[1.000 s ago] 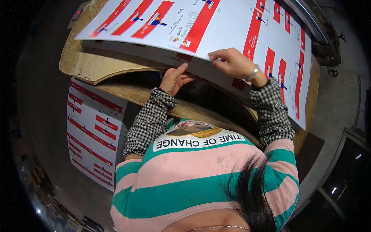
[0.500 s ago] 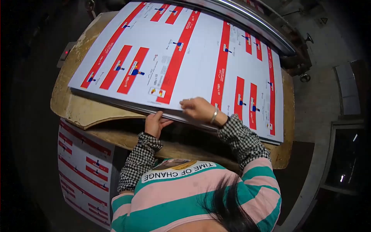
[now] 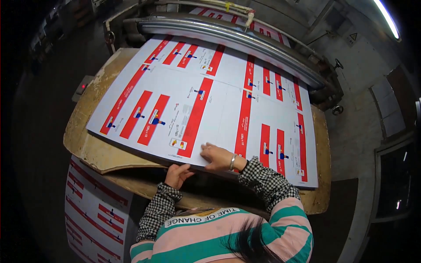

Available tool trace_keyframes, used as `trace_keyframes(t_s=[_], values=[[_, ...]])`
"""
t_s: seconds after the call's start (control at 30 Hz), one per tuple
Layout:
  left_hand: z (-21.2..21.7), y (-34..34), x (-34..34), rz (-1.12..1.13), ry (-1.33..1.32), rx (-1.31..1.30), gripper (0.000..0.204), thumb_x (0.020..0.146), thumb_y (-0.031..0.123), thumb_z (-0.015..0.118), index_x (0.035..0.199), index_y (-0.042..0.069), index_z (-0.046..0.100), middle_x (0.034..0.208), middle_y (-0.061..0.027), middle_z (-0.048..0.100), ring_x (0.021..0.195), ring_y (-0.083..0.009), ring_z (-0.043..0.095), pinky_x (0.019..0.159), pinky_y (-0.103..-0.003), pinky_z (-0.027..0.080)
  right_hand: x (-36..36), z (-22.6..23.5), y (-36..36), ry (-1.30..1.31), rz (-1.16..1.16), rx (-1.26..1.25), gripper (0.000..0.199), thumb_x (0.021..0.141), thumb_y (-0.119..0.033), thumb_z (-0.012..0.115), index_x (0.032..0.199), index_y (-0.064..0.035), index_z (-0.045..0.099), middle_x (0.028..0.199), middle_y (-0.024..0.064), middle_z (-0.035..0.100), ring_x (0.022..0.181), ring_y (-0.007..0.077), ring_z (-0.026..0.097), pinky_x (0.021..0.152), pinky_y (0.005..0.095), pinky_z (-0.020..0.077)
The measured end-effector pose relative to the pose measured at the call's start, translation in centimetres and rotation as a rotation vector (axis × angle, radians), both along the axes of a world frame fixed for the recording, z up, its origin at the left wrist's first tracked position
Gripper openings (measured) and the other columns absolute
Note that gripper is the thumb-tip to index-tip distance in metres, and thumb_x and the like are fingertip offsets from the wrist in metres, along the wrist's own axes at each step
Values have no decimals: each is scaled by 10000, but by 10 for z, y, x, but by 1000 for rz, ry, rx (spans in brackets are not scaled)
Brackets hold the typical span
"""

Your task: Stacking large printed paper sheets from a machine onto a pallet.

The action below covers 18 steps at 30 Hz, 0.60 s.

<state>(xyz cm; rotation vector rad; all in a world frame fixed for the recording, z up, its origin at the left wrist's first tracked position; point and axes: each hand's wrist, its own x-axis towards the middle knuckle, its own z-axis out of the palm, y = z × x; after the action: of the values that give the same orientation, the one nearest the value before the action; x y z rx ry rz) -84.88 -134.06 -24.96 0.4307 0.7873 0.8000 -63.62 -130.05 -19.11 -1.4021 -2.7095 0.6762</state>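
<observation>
A stack of large white printed sheets with red bands and small blue figures lies on a worn wooden board. My right hand, with a bracelet at the wrist, rests on the top sheet near its front edge, its fingers stretched out and slightly bent. Just left of it, my left hand touches the front edge of the stack from below, thumb and fingers slightly apart. Ahead, another printed sheet overlaps the far part of the stack and runs under a long shiny metal roller.
The wooden board has a curved cutout on my side. Below at left stands another printed sheet stack. A small box with a red light sits at the board's left, and a handwheel is at the roller's right end.
My view has tilted up toward the roller. One sheet has slid away toward the roller. The front edge of the sheets, raised before beside my right hand, now lies flat under it.
</observation>
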Motion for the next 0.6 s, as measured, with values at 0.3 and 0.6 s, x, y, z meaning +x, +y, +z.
trace_keyframes(t_s=[0.3,0.6], values=[[19,0,17,232,141,-100,298,829,109,420,1054,-82,465,1014,-188,538,909,-307,557,781,-449,480,-2,50,-18,417,-116,-168,199,702,-91,519,862,24,556,951,193,574,830,330,567,716,338,467],[6,5,13,175,77,-62,260,845,116,444,1033,-62,450,939,-183,563,832,-298,589,706,-430,514,8,-2,9,395,-193,-234,268,663,-166,580,877,-6,595,984,165,582,830,290,589,748,317,467]])
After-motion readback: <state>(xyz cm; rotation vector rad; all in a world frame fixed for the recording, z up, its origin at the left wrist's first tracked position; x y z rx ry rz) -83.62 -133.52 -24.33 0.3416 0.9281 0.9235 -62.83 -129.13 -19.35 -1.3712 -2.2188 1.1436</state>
